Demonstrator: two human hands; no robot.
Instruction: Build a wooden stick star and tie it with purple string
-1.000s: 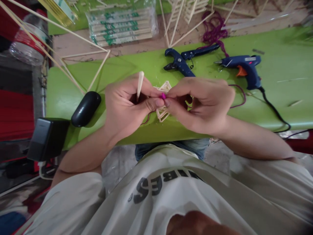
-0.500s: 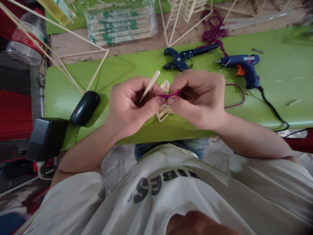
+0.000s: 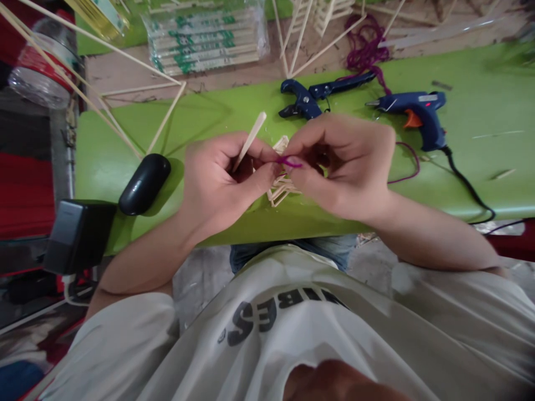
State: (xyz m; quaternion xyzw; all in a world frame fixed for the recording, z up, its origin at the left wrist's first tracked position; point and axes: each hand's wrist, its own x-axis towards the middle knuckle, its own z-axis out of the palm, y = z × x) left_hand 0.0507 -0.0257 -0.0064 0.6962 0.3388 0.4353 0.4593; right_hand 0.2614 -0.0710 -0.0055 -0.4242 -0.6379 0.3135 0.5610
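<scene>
Thumb and forefinger of my left hand (image 3: 229, 181) pinch a purple yarn (image 3: 289, 161), and a pale wooden stick (image 3: 251, 139) stands up out of the same hand. Opposite it, my right hand (image 3: 346, 167) is closed, its thumb and forefinger on the yarn's looped part. The two hands nearly touch. Below them, a small frame of glued wooden sticks (image 3: 282, 192) lies on the green table, mostly hidden by my fingers. More purple yarn trails out to the right from behind my right hand.
Beyond my hands lie a blue cutter (image 3: 305, 100) and a blue glue gun (image 3: 418, 108) with a cord. A black mouse (image 3: 145, 184) is left, near a stick frame (image 3: 167, 117). Bagged chopsticks (image 3: 209, 42) and a yarn heap (image 3: 363, 47) lie farther back.
My right hand has shifted slightly right and up. The yarn between my fingertips, stretched nearly straight before, now forms a small crossed loop. The stick in my left hand has moved slightly left.
</scene>
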